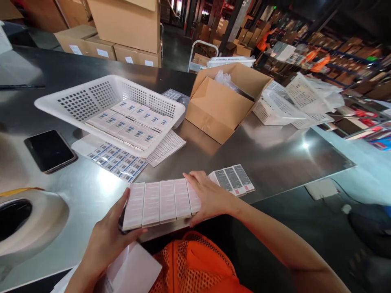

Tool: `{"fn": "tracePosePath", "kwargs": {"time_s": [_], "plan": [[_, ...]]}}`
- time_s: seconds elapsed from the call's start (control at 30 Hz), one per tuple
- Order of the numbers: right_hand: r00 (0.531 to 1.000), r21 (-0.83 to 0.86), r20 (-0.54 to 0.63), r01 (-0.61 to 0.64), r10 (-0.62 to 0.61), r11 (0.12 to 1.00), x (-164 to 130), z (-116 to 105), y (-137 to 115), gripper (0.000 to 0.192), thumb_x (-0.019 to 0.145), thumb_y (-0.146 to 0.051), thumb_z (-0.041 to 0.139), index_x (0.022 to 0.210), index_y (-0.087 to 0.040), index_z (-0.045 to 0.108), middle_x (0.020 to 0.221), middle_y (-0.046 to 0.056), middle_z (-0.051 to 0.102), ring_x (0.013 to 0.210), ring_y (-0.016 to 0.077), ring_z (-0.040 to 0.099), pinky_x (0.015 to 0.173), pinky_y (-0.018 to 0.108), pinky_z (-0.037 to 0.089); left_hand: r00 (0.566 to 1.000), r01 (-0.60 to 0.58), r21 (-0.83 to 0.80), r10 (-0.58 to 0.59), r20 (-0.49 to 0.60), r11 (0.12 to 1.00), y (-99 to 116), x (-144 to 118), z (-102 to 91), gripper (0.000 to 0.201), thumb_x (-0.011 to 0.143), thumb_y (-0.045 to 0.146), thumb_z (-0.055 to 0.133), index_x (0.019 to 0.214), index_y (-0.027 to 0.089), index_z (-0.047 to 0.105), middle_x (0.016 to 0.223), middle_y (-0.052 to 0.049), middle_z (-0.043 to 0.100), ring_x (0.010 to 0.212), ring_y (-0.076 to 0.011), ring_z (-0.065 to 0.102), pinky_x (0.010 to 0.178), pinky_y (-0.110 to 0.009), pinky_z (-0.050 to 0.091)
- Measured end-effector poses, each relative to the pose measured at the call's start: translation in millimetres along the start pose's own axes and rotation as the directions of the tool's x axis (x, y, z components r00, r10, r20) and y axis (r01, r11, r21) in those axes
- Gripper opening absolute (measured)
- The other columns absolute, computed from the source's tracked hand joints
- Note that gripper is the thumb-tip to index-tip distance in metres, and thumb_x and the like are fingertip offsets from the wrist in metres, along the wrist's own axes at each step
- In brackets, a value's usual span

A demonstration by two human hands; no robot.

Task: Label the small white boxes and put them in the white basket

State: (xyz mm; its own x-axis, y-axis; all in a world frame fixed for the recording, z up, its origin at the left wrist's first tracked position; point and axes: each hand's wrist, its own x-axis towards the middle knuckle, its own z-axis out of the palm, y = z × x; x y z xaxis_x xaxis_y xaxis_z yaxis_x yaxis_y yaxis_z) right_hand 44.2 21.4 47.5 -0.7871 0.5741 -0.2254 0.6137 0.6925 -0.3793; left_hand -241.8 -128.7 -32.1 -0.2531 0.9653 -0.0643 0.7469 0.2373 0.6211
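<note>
A row of several small white boxes (160, 202) lies side by side at the near edge of the steel table (275, 154). My left hand (106, 240) grips the left end of the row. My right hand (210, 197) presses on its right end. A few more small boxes (233, 179) with printed grey labels lie just right of my right hand. Behind the row, a white perforated basket (91, 97) holds several flat white boxes with blue labels (131, 122).
Label sheets (116, 160) lie under the basket's near edge. A dark phone (49, 149) sits at the left, a large tape roll (27, 224) at the near left. An open cardboard box (222, 101) and more white baskets (287, 106) stand at the right. Cartons are stacked behind.
</note>
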Motion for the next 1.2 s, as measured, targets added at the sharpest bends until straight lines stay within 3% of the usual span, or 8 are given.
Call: {"fn": "tracePosePath", "kwargs": {"time_s": [0.07,0.17,0.3,0.5,0.73,0.83,0.97,1.2], "plan": [[0.999,-0.045,0.043,-0.014,0.016,0.999,-14.1,-17.1,15.0,0.138,0.052,-0.069,0.08,0.155,-0.009,0.011,0.155,0.024,0.024,0.143,0.0388,0.021,0.117,0.053,0.022,1.0,0.014,0.01,-0.014,-0.011,1.0,-0.8,-1.5,1.2,0.094,0.076,0.064,0.063,0.154,0.026,0.026,0.123,-0.008,0.069,0.097,-0.031,0.071,0.081,-0.036,0.055],[0.982,-0.172,0.066,-0.165,0.179,0.971,-41.5,-42.6,49.5,0.139,0.05,-0.063,0.083,0.156,-0.011,0.008,0.16,0.024,0.016,0.148,0.044,0.001,0.116,0.064,0.003,1.0,0.024,0.026,-0.024,-0.012,0.999,-0.1,-3.1,1.7,0.092,0.078,0.065,0.061,0.154,0.028,0.025,0.113,-0.007,0.072,0.095,-0.0313,0.071,0.081,-0.037,0.055],[0.963,-0.251,0.111,-0.212,0.246,0.944,-63.1,-49.9,81.7,0.118,0.05,-0.045,0.084,0.15,-0.014,0.028,0.154,0.023,0.034,0.148,0.0456,0.008,0.111,0.071,0.0,0.999,0.035,0.027,-0.035,-0.016,0.999,2.5,-3.0,0.8,0.089,0.079,0.065,0.059,0.154,0.029,0.027,0.108,-0.006,0.072,0.095,-0.0315,0.071,0.082,-0.038,0.055],[0.995,-0.346,-0.034,-0.103,0.097,0.933,-50.3,-36.3,56.0,0.096,0.051,-0.04,0.076,0.137,-0.013,0.044,0.126,0.021,0.055,0.126,0.0403,0.044,0.112,0.068,-0.001,0.999,0.053,0.059,-0.052,-0.014,0.997,7.2,-3.0,-0.2,0.09,0.079,0.059,0.062,0.155,0.026,0.025,0.119,-0.008,0.069,0.104,-0.0311,0.068,0.083,-0.035,0.053],[0.999,-0.254,0.033,0.033,-0.025,0.967,-26.8,-31.3,35.4,0.107,0.048,-0.041,0.08,0.141,-0.009,0.038,0.133,0.022,0.051,0.137,0.0411,0.033,0.115,0.065,-0.005,0.999,0.037,0.089,-0.036,-0.014,0.995,-0.6,-1.5,0.2,0.096,0.075,0.062,0.065,0.154,0.025,0.027,0.117,-0.008,0.071,0.086,-0.0269,0.071,0.074,-0.03,0.053],[0.999,-0.118,0.054,0.0,0.006,0.993,-23.9,-26.5,38.3,0.121,0.051,-0.044,0.081,0.151,-0.011,0.022,0.142,0.024,0.044,0.137,0.0404,0.034,0.115,0.066,0.008,1.0,0.026,0.093,-0.026,-0.005,0.995,-5.6,-0.2,2.2,0.098,0.073,0.065,0.065,0.154,0.025,0.027,0.115,-0.007,0.072,0.072,-0.0232,0.069,0.068,-0.029,0.052],[0.994,0.092,0.093,-0.073,0.065,0.993,-23.2,-17.5,35.5,0.125,0.055,-0.04,0.083,0.155,-0.014,0.011,0.152,0.022,0.033,0.137,0.0353,0.037,0.108,0.049,0.038,1.0,0.006,0.092,-0.004,-0.025,0.996,-7.5,0.5,4.3,0.098,0.073,0.068,0.063,0.154,0.025,0.028,0.111,-0.006,0.073,0.065,-0.0215,0.067,0.065,-0.028,0.051],[0.997,0.109,0.04,-0.067,0.063,0.992,-17.8,-6.0,26.1,0.118,0.053,-0.046,0.086,0.149,-0.013,0.028,0.142,0.02,0.04,0.132,0.0355,0.04,0.106,0.048,0.041,0.999,0.033,0.095,-0.031,-0.023,0.995,-3.6,-0.1,1.7,0.098,0.071,0.066,0.065,0.153,0.025,0.03,0.104,-0.005,0.074,0.057,-0.0193,0.063,0.06,-0.028,0.049]]}}
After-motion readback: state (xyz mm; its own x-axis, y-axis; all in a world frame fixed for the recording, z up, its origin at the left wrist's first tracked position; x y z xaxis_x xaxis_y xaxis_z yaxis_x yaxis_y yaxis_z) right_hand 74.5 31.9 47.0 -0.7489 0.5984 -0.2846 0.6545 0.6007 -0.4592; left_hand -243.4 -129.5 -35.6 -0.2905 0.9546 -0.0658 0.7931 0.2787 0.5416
